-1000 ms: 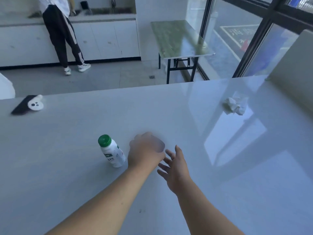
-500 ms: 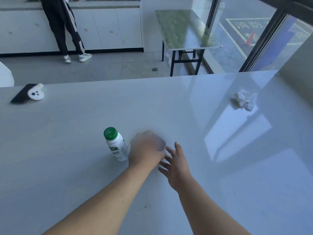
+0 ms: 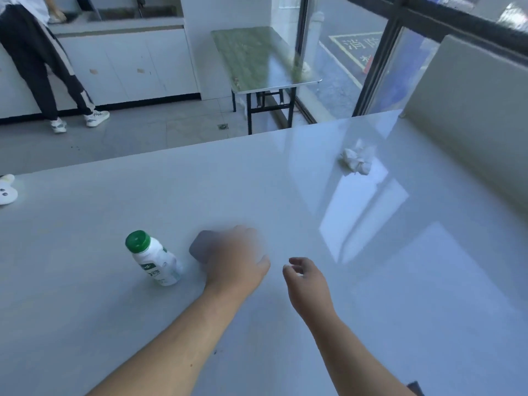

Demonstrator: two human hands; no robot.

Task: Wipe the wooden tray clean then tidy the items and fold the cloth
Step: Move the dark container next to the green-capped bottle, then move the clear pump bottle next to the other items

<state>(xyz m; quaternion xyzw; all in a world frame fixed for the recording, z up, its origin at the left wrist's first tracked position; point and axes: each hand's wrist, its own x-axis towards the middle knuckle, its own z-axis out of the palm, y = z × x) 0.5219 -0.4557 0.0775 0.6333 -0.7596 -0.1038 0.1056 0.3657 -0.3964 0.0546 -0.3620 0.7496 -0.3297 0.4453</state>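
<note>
- Underneath everything, a pale glossy table (image 3: 371, 281) is filling most of the view, reflecting window light on its right half.
- Beyond its far edge, a white cabinet run (image 3: 128, 64) is lining the back wall, and a second person (image 3: 37, 61) in dark trousers and white shoes is standing at it, facing away.
- A green-topped folding table (image 3: 257, 58) is standing on the floor by the window (image 3: 357, 52), well apart from the hands.
- On the right, a grey upright panel (image 3: 471, 118) is rising along the table's edge.
- The left hand (image 3: 237, 258) is resting knuckles-up near the table's middle; it is blurred, so I cannot tell whether it is closed on anything. A dark blurred patch (image 3: 201, 248) is showing at its left edge, too smeared to identify.
- The right hand (image 3: 307, 284) is hovering just beside the left, fingers loosely curled and slightly apart, holding nothing.
- A white bottle with a green cap (image 3: 153, 258) is standing tilted just left of the left hand, close but not clearly touching it.
- A crumpled white cloth (image 3: 357, 160) is lying far right on the table, well apart from both hands, with nothing between.
- A small white toy-like object (image 3: 7, 190) is sitting at the left edge, cut off by the frame.
- No wooden tray is appearing in view.
</note>
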